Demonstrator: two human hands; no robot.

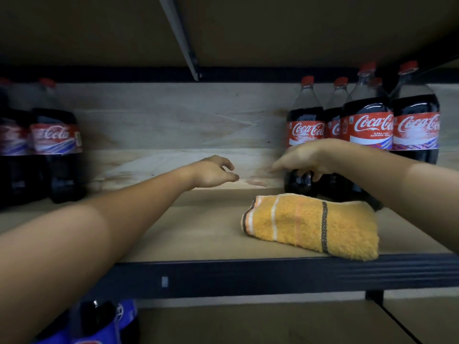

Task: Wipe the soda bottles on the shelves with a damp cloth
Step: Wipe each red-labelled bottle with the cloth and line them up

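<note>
Fingers point(301, 173) of right hand point(300, 157) curl on bottle point(304, 135); left hand's point(213, 172) loose, holding nothing. Better to steady bottle low, then fetch cloth point(310, 224) nearby.

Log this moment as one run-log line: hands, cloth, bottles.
left hand: open, over shelf | right hand: fingers at front cola bottle, grip unclear | yellow cloth: folded at shelf edge, unheld

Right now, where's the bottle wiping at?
Done: can't tell, no bottle looks visibly wiped. In hand: nothing. The yellow cloth lies folded on the shelf; the left hand hovers, the right hand reaches at a cola bottle. Left: pick up the cloth, wipe the right group and the left bottles.
</note>
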